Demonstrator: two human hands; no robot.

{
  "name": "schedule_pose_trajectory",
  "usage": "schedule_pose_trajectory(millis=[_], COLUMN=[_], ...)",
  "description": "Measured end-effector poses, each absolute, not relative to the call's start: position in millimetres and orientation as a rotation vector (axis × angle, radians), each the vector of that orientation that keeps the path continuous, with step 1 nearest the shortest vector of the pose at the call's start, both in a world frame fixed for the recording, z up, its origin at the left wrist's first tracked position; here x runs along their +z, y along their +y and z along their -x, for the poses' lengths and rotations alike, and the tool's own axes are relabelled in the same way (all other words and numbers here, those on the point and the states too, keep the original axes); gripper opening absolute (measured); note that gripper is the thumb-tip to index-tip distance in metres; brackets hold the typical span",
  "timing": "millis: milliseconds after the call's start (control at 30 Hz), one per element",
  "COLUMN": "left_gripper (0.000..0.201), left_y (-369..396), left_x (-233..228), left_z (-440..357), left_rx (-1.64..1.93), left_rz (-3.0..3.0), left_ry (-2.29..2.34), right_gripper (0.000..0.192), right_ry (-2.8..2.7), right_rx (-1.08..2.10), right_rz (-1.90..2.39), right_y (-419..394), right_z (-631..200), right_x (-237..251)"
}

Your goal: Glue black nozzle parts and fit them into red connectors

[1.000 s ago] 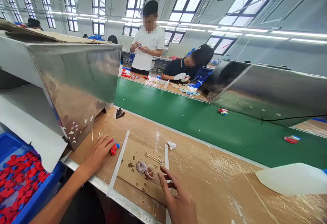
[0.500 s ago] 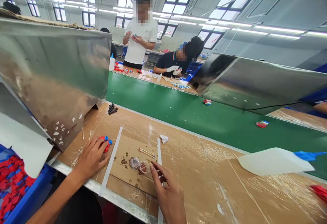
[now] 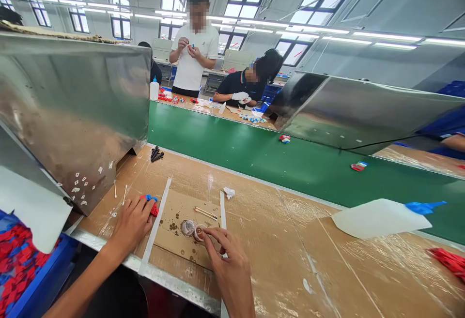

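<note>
My left hand (image 3: 132,221) rests on the table with its fingers curled over a small red and blue piece (image 3: 154,208), most of which they hide. Thumb and fingers of my right hand (image 3: 227,255) are pinched together at the rim of a small clear cup (image 3: 198,234) with reddish-brown contents. The thin stick in that pinch, seemingly a cotton swab, is almost wholly hidden. A second small clear cup (image 3: 187,228) stands against the first one. Both are on a stained cardboard sheet (image 3: 170,245), along with two cotton swabs (image 3: 206,213).
White tape strips (image 3: 156,226) flank the cardboard. Black bolt-like parts (image 3: 156,154) and crumpled tissue (image 3: 229,192) lie behind. A white bottle (image 3: 378,219) lies right; a metal box (image 3: 83,114) stands left. Beyond the green belt (image 3: 218,134) two people work. A blue bin (image 3: 47,274) holds red-blue pieces.
My right hand has moved left and closer to the cup, so its fingers now cover the stick. My left hand stays on the red and blue piece. The view has shifted slightly.
</note>
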State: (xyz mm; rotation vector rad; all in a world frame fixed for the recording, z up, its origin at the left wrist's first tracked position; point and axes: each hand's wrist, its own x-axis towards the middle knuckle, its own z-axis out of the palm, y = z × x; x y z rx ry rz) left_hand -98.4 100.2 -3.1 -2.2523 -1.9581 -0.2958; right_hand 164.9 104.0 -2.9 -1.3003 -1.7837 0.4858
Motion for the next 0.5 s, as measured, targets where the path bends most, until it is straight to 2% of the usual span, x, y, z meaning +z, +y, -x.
schedule_pose_trajectory(millis=[167,300,500], left_gripper=[0.037,0.045,0.038], left_y=[110,117,127], left_x=[9,14,6], left_z=[110,118,121], left_rx=[-0.298,-0.358,-0.546], left_rz=[2.383,2.558,2.703], left_ry=[-1.868,-1.715,-1.634], right_gripper=[0.016,0.015,0.014], right_ry=[-1.808,-1.803,-1.815], right_rx=[0.476,0.433,0.436], right_rz=[1.276,1.240,1.264], right_y=[105,107,109], right_z=[-165,-167,-170], right_x=[-1,-1,2])
